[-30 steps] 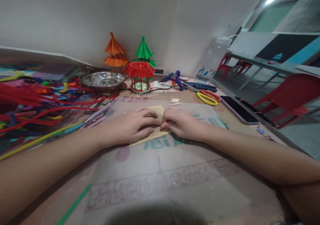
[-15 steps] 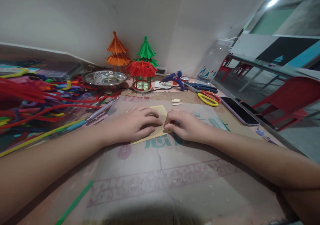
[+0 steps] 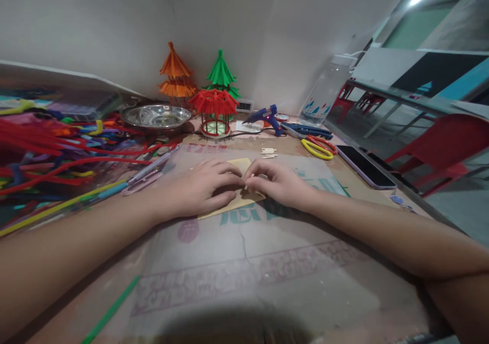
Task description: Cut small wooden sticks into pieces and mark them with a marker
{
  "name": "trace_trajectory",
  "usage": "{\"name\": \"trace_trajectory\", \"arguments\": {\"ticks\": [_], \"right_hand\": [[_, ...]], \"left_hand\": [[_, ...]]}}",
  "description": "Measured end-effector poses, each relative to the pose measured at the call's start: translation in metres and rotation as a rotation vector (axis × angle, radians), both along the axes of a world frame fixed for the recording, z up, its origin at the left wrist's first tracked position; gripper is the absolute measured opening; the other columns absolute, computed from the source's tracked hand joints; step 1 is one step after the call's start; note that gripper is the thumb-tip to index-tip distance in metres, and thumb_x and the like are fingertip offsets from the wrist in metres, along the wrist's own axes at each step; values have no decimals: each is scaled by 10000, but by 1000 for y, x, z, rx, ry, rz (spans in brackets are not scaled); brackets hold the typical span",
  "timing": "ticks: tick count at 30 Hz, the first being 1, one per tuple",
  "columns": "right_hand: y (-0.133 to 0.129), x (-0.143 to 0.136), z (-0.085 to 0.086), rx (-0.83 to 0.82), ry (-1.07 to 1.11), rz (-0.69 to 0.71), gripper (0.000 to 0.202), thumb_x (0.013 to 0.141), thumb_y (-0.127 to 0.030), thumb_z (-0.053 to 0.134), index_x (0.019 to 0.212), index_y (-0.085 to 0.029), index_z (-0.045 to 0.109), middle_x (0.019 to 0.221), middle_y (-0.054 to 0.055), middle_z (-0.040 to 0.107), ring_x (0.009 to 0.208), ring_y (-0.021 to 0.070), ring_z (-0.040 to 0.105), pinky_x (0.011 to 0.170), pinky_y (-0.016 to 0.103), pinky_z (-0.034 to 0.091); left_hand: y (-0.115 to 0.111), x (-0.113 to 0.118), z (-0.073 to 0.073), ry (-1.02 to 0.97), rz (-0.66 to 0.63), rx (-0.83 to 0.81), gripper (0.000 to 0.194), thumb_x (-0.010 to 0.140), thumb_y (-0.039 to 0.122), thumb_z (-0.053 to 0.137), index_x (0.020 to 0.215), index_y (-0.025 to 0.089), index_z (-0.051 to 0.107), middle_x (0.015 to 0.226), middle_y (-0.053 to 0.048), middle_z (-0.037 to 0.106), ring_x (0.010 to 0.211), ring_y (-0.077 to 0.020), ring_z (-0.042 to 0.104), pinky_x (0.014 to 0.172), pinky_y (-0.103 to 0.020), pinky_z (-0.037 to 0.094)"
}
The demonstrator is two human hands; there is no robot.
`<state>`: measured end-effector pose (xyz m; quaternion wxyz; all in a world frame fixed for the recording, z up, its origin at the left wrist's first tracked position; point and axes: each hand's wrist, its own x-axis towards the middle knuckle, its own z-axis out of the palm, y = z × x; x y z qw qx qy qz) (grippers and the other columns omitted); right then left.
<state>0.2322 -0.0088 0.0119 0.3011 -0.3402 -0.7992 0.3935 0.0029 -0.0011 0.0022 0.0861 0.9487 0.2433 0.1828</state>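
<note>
My left hand (image 3: 204,186) lies open and flat, its fingers stretched over a yellow sheet (image 3: 250,196) of paper that it presses to the table. From the other side my right hand (image 3: 280,183) is closed in a pinch over the sheet, its fingertips at the left hand's fingertips. A small pale stick (image 3: 246,185) shows between the right thumb and finger; most of it is hidden. Just beyond the hands, several short pale sticks (image 3: 269,151) are laid together on the plastic table cover (image 3: 229,278).
Behind are red (image 3: 214,104), green (image 3: 221,71) and orange (image 3: 173,69) pavilion models, a metal bowl (image 3: 156,125), a blue glue gun (image 3: 263,117) and scissors (image 3: 317,150). A phone (image 3: 364,165) and bottle (image 3: 324,94) are rightward. Pipe cleaners (image 3: 42,145) crowd the left; a green strip (image 3: 110,311) lies near.
My right hand has shifted left across the yellow sheet, bringing its pinch up to the left fingertips. The left hand stays on the sheet. The view has tilted slightly.
</note>
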Motion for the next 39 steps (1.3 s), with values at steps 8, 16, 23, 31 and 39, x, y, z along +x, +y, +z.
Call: {"name": "trace_trajectory", "arguments": {"ticks": [8,16,23,31,39], "right_hand": [[-2,3,2,-507,398,41,299,807,-398,782,895,-201,576,853,32,775,819,161,743,806,321,587],[-15,-8,2,-559,388,130,346,818,-495,751,900,-211,573,777,9,763,780,157,743,877,374,587],[-19,-9,3,-568,364,118,343,808,-507,753,849,-189,630,791,31,765,853,181,752,916,380,574],[-18,-7,4,-541,317,117,264,844,-418,743,870,-176,639,814,42,764,852,162,731,899,358,564],[-17,-6,2,-504,326,112,229,851,-388,738,871,-172,664,848,41,769,837,145,719,864,328,567]], "left_hand": [[-15,6,8,-393,251,43,159,956,336,597,974,202,682,986,-37,730,956,-201,645,892,-336,449],[-34,18,15,-584,247,-183,97,918,304,653,894,216,688,952,-11,727,897,-170,651,869,-313,490],[-36,22,19,-626,253,-474,129,888,324,660,890,209,719,958,-26,722,858,-173,657,842,-327,529],[-34,21,20,-621,285,-579,177,883,361,640,848,209,724,939,-44,731,853,-198,665,844,-362,548],[-34,21,23,-610,245,-645,317,930,431,578,736,198,671,741,-24,702,776,-188,659,828,-350,542]]}}
